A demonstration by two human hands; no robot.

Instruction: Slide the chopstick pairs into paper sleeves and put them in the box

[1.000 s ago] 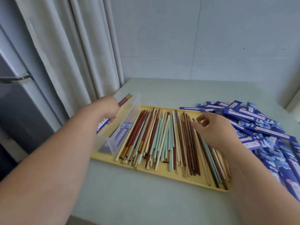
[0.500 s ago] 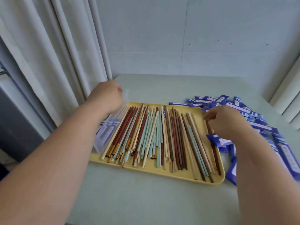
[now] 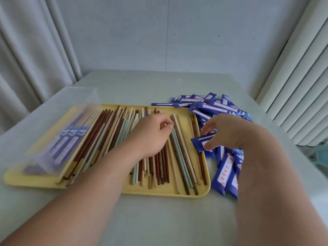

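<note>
A yellow tray point(image 3: 159, 191) holds several loose chopsticks point(image 3: 99, 139) in red, brown, mint and cream. A clear plastic box point(image 3: 53, 132) lies on the tray's left end with sleeved pairs inside. My left hand point(image 3: 150, 134) rests over the middle chopsticks with its fingertips pinching at a chopstick near the mint and brown ones. My right hand point(image 3: 229, 132) grips a blue paper sleeve point(image 3: 200, 142) at the tray's right edge. A heap of blue sleeves point(image 3: 214, 107) lies to the right of the tray.
The tray sits on a pale green table point(image 3: 159, 219). Grey curtains point(image 3: 32, 55) hang at the left, a white ribbed panel point(image 3: 300, 89) stands at the right, and a grey wall is behind.
My left hand has left the box and moved right onto the middle chopsticks. My right hand has lifted a blue sleeve from the heap. The view has swung right.
</note>
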